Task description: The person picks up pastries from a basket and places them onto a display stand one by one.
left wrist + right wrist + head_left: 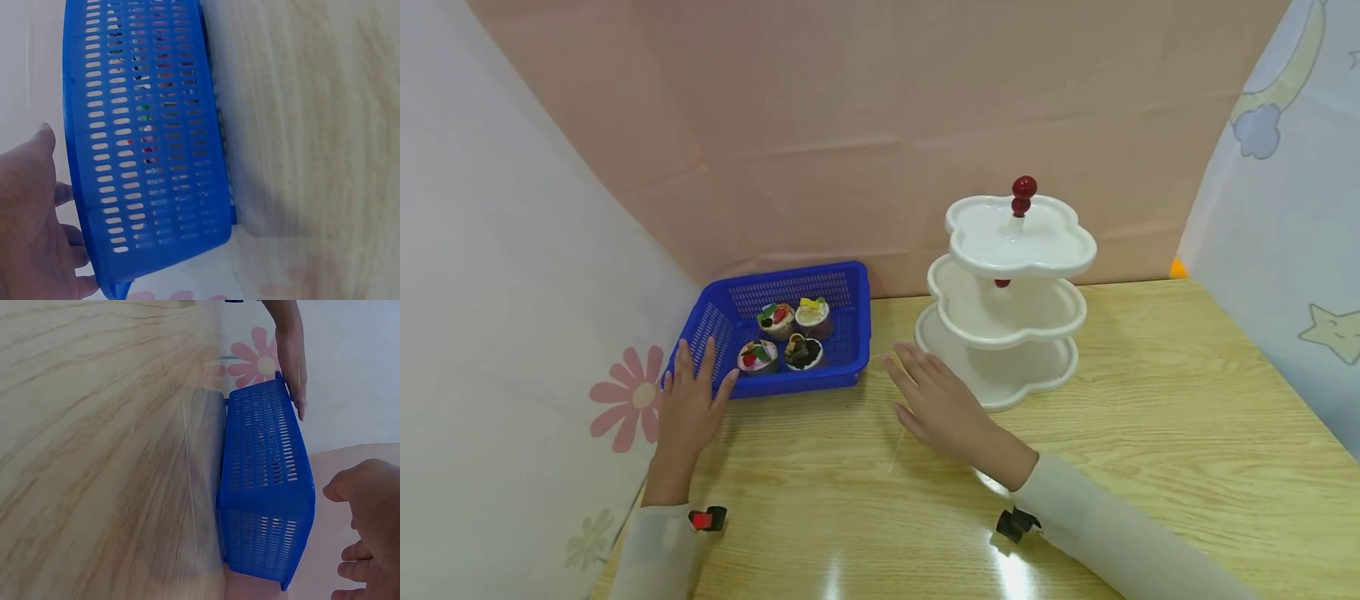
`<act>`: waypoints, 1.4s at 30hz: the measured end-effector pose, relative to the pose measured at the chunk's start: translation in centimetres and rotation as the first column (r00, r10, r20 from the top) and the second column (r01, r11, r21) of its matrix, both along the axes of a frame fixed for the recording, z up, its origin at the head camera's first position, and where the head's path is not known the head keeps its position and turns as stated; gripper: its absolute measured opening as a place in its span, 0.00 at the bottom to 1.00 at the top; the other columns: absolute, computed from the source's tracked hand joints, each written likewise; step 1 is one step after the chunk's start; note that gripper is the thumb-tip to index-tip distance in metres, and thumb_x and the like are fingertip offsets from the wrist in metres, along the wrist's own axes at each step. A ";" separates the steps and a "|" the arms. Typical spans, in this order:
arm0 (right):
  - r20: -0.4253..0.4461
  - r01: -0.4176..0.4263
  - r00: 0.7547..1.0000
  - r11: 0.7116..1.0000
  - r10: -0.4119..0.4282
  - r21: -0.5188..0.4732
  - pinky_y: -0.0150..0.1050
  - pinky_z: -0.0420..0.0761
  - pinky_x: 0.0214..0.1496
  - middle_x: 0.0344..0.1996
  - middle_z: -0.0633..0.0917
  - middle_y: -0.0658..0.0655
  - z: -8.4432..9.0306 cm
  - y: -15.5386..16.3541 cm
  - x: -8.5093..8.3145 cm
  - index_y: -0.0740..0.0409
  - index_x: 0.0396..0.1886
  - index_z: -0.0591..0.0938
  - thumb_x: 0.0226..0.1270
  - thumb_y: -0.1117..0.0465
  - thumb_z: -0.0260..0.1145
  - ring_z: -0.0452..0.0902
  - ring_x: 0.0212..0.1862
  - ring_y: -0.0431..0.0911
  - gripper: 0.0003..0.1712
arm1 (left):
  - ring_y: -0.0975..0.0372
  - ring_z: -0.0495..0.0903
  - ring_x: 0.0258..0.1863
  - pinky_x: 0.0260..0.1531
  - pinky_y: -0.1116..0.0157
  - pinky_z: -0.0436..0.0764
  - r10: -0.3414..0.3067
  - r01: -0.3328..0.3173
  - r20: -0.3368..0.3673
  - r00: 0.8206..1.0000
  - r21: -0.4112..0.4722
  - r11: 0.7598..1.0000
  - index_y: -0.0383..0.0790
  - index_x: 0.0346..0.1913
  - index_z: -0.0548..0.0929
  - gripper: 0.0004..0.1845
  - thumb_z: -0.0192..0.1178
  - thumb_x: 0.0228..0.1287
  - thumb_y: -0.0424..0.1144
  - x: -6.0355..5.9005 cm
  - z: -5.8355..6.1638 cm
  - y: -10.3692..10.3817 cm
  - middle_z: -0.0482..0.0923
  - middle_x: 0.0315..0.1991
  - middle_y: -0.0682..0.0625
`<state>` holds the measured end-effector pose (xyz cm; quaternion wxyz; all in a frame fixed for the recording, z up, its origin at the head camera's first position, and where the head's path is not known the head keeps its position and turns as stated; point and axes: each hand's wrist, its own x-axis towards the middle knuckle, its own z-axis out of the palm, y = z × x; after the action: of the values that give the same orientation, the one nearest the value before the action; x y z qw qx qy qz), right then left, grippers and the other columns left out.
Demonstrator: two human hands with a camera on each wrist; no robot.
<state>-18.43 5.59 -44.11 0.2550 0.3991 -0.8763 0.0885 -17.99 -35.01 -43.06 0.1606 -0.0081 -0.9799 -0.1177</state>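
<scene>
A blue perforated basket [842, 287] stands at the back left of the wooden table and holds several small decorated cupcakes [775, 317]. My left hand [688, 392] lies with straight fingers against the basket's near left corner [94, 262]; the right wrist view shows this left hand [292, 359] on the basket's rim [265, 481]. My right hand [928, 396] hovers open over the table between the basket and a white three-tier stand [1011, 287], touching nothing. In its own view the right hand [369, 531] is near the basket's end, apart from it.
The stand [1000, 379] has three bare lobed trays and a red knob [1022, 193] on top. Fabric walls close in the left, back and right sides. Bare wooden table [1150, 433] spreads to the front and right.
</scene>
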 end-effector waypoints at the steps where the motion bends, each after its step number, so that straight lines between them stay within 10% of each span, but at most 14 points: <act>1: 0.010 0.001 1.000 1.000 -0.001 -0.001 0.56 0.70 0.70 0.72 0.69 0.69 0.0 -0.3 -0.1 0.63 0.74 0.69 0.69 0.52 0.67 0.65 0.74 0.60 0.38 | 0.29 0.47 0.75 0.69 0.30 0.49 0.005 -0.005 0.000 1.000 -0.006 1.000 0.39 0.82 0.49 0.41 0.39 0.79 0.62 0.0 -0.1 -0.1 0.39 0.78 0.23; 24: 0.120 0.031 0.992 0.997 -0.039 0.067 0.59 0.65 0.73 0.76 0.65 0.66 -0.3 -4.5 -2.9 0.61 0.76 0.67 0.73 0.51 0.64 0.63 0.75 0.59 0.37 | 0.25 0.47 0.72 0.64 0.28 0.56 0.156 -0.163 0.126 0.980 0.048 0.986 0.24 0.79 0.44 0.48 0.33 0.78 0.66 0.4 -0.4 -2.8 0.37 0.77 0.21; 42: 0.095 0.048 0.994 0.995 -0.056 0.084 0.56 0.68 0.72 0.75 0.67 0.63 -0.8 -5.4 -3.8 0.59 0.70 0.75 0.75 0.50 0.62 0.68 0.72 0.56 0.29 | 0.27 0.48 0.73 0.59 0.27 0.62 0.157 -0.173 0.167 0.973 0.081 0.982 0.20 0.77 0.47 0.49 0.32 0.78 0.65 0.6 -0.3 -2.6 0.40 0.76 0.21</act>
<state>-22.22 0.15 -44.90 0.1975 0.3814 -0.9007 0.0652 -17.37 -37.65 -43.34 0.0910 0.0905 -0.9802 -0.1508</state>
